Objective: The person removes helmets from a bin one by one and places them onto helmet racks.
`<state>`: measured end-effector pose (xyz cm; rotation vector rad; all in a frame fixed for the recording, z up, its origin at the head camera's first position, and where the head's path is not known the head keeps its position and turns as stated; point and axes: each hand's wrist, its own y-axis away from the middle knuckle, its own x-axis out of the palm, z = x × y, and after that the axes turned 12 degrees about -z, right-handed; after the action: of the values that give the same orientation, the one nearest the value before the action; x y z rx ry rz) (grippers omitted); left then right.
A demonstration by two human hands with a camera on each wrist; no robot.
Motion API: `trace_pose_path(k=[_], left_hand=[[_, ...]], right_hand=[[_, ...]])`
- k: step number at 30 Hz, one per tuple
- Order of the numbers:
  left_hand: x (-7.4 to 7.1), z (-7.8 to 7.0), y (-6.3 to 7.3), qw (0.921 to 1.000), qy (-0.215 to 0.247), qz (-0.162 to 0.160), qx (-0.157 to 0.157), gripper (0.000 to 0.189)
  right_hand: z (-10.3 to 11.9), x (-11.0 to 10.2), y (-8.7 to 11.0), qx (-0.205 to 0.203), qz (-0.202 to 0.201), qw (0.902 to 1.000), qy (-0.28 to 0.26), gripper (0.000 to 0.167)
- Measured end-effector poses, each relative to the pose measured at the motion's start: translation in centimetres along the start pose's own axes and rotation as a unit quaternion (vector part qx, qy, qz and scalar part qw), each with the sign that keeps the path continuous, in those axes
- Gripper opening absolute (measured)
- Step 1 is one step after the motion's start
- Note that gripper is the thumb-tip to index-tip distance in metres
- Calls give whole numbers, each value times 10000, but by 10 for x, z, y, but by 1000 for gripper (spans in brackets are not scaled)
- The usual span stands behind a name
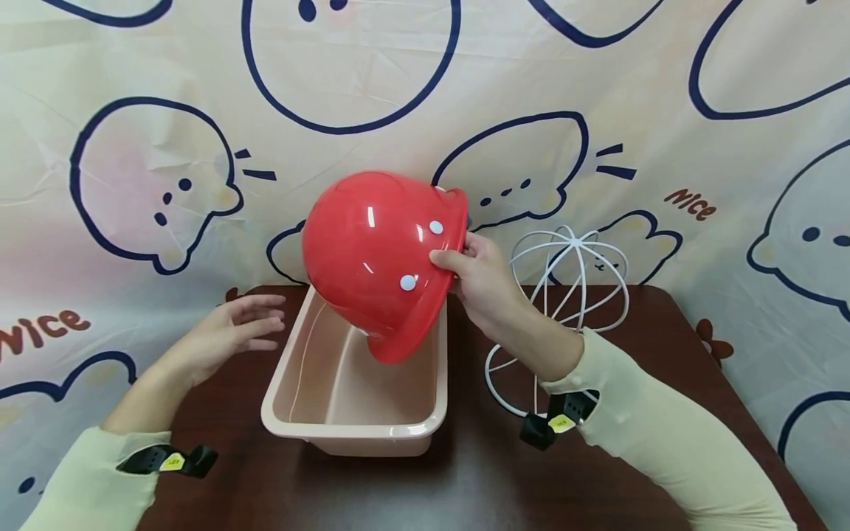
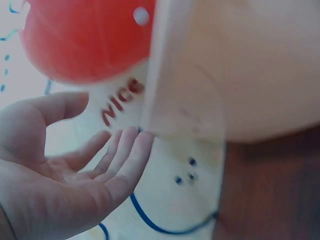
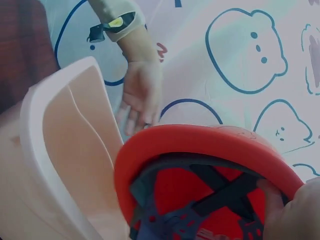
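A red hard hat is held tilted above a beige plastic basin. My right hand grips the hat by its brim, thumb on the outer shell and fingers inside. In the right wrist view the inside of the hard hat shows dark straps and a headband. To the left of the basin, my left hand is held in the air with fingers loosely extended, touching nothing. The left wrist view shows the same left hand with its palm up and nothing in it.
A white wire stand with a domed top and a ring base stands on the dark wooden table, right of the basin. Behind the table hangs a cloth printed with cartoon outlines.
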<state>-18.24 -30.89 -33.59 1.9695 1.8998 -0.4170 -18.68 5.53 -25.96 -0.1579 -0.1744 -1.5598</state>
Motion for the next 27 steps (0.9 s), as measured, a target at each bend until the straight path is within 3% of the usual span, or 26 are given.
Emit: trace_pose_path(k=[4,8,10,13,16,18,22,27], left_hand=[[6,-16,6,9987,464,-193,95,68],[15,-25,12,9919,1249,196,-72,66],[20,-26,16,9825,1746,628,-146,63],[30,-27,20,9613,2456,1240,-151,53],[42,-30,22,9398,3057,1524,-50,42],[49,-32,24,9305,3357,1466,-8,37],[61,-36,24,9110,3986,1055,-6,35],[64,-37,23,8838,4622,708,155,33]], right_hand=[[-7,-1,0,-61,1,9990,-442,54],[-12,1,2,-230,139,9959,-859,54],[-14,1,2,-300,206,9942,-1016,54],[-16,1,1,-410,302,9913,-1213,55],[-19,1,1,-481,376,9878,-1435,54],[-20,1,0,-515,411,9851,-1588,53],[-24,2,1,-509,484,9799,-1866,52],[-28,3,0,-356,640,9738,-2152,50]])
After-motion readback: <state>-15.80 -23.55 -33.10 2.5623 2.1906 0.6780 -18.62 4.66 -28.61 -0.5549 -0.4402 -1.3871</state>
